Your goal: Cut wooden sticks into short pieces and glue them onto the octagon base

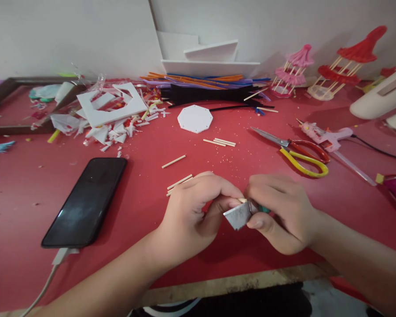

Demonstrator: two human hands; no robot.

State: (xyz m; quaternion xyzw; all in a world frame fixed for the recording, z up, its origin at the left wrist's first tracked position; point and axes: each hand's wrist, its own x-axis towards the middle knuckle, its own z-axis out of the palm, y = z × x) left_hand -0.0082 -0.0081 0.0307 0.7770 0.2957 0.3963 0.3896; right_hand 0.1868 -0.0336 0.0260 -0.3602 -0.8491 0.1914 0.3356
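Near the front of the table, my left hand (198, 207) is closed in a pinch on a short wooden stick (242, 200), most of it hidden by the fingers. My right hand (280, 211) is closed round a small knife with a wide grey blade (238, 215); a bit of green handle shows between the fingers. The blade lies against or right beside the stick's tip. Under and beyond my left hand are several cut sticks (180, 181), with a single stick (173, 161) farther off. Beyond them, more sticks (219, 142) lie among pale shavings, in front of a white octagonal foam board (195, 119).
Scissors (292, 152) and a pink glue gun (326, 136) lie to the right. A phone (86, 202) with a cable is on the left. Foam scraps (112, 105) and pipe cleaners (204, 81) line the back. Two stick-and-fuzz towers (292, 70) stand back right.
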